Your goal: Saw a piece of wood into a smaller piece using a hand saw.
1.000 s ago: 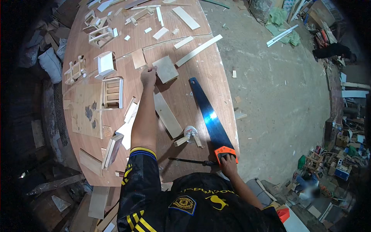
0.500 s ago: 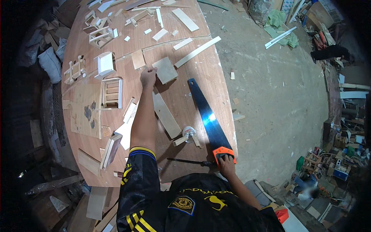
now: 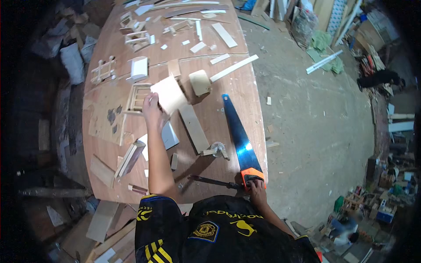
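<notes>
My left hand (image 3: 152, 109) is closed on the edge of a pale, roughly square wooden board (image 3: 169, 94), held above the table and partly covering a small slatted wooden frame (image 3: 135, 98). To the right of the board sits a smaller rounded wooden block (image 3: 200, 83). My right hand (image 3: 258, 188) is closed round the orange and black handle of a hand saw (image 3: 239, 136), whose blade lies along the table's right side, pointing away from me. A thin dark tool with a black handle (image 3: 212, 180) lies beside the saw handle. A long plank (image 3: 194, 129) rests between my hands.
The wooden table (image 3: 175, 160) carries several small wooden assemblies (image 3: 139, 68) at the left and loose strips at the far end. A clear round object (image 3: 217, 149) stands among short sticks near me. Beyond the table's right edge is concrete floor (image 3: 315, 118); another person (image 3: 344, 232) is at lower right.
My left hand has lifted the square board off the spot where the rounded block now shows, carrying it left and nearer. My right hand stays on the saw. The view has shifted slightly.
</notes>
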`<state>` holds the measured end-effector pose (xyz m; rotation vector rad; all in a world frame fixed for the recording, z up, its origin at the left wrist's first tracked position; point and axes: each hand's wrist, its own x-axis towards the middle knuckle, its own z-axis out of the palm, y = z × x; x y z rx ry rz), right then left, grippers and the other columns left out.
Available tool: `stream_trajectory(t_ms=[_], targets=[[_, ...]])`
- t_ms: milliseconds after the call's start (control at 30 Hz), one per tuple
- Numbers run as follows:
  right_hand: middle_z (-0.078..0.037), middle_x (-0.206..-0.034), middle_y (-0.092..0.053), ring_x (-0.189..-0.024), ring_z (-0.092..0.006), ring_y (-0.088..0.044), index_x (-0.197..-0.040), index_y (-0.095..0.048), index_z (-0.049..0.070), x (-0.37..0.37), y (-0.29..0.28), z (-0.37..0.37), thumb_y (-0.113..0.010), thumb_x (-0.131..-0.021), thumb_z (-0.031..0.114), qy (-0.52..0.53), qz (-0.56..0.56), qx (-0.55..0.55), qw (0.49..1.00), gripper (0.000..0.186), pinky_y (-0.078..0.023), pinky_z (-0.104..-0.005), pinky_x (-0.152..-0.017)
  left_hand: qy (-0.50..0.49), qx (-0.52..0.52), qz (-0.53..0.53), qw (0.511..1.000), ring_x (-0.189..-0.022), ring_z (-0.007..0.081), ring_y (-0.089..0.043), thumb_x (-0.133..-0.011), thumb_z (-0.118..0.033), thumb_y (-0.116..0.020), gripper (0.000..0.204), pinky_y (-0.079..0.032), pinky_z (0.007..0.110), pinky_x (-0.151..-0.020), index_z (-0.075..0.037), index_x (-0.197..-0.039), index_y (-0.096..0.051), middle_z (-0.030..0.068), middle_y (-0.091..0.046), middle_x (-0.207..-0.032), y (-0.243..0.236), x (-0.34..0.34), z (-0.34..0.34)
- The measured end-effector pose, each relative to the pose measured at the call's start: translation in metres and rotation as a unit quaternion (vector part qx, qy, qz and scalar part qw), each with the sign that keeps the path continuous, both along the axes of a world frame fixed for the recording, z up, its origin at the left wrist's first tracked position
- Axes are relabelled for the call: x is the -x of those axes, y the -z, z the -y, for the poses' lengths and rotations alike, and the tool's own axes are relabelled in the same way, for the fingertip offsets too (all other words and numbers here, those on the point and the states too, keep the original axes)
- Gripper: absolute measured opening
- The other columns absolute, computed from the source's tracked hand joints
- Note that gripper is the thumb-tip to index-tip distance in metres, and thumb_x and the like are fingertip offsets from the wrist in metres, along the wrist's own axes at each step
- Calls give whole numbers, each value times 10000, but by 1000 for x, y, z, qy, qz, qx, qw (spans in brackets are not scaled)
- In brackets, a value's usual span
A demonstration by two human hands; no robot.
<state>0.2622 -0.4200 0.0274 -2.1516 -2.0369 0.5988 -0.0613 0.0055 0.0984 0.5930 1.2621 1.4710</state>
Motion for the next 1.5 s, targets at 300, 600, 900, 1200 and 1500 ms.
stream_trajectory(t_ms=[300,600,900,1200,1500], targets=[[-168,-1011,-550,-924,-315,-598,-1096,-582,22,-8,-105,-68,-611,-788,-2,37,-248,-82,965,310,-510,-353,-767,7,69,142,987,-947,175,-632,-976,-134,-506,134,-553,339,-859,-28,-1058,-516,91,-610,-1010,-83,-2,239],[-91,-1143,-548,-1008,-200,-594,-1408,-384,96,46,-198,-67,-650,-898,117,-88,-595,148,785,576,-536,-331,-831,178,12,-63,982,-1034,125,-577,-1012,-157,-454,264,-461,273,-899,-4,-1210,-540,59,-595,-1185,-113,-106,382],[-100,-1039,-623,-933,-142,-613,-1244,-500,-9,29,-171,-40,-568,-966,177,-23,-639,233,732,341,-524,-289,-771,124,-49,-509,850,-1223,316,-408,-801,-30,-651,522,-322,415,-1030,-81,-1299,-500,184,-427,-1316,-117,-150,439],[-60,-978,-651,-917,-113,-610,-1196,-578,-14,12,-137,-60,-583,-949,224,-90,-568,193,795,343,-479,-249,-819,54,120,-113,985,-768,74,-590,-960,-131,-554,163,-473,247,-722,1,-1056,-564,34,-655,-864,-114,-121,438],[-106,-1369,-448,-1272,-411,-391,-1208,-615,257,-83,1,-16,-733,-726,320,-290,-21,-92,952,500,-315,-565,-1019,-32,120,-159,979,-577,24,-411,-983,-231,-534,217,-341,217,-522,-23,-995,-594,-66,-480,-665,-79,-87,445]])
